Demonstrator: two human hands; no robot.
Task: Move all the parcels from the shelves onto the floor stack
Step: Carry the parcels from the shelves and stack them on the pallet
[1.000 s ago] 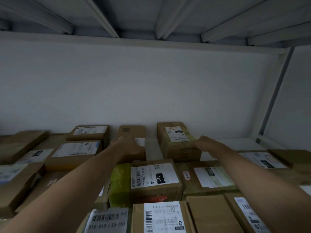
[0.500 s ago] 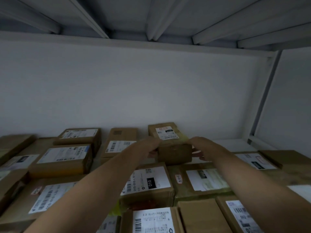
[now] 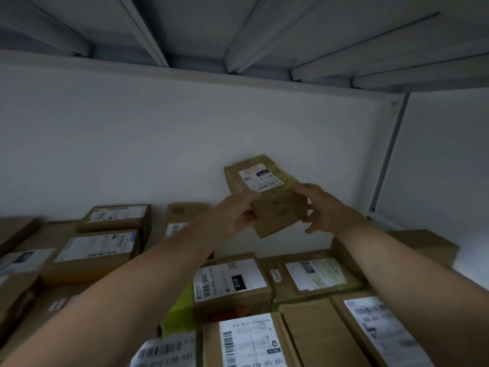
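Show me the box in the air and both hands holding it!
held box (image 3: 277,214): head view, on its brown front face.
left hand (image 3: 234,215): head view, on the back of the hand.
right hand (image 3: 326,207): head view, on the back of the hand.

White wall behind; grey ribbed underside overhead; pale upright post at right.

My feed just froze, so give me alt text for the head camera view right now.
The left hand and right hand hold a small brown parcel with a white label, tilted and raised above the rest, in front of a white wall. Below it, many labelled cardboard parcels lie packed side by side.
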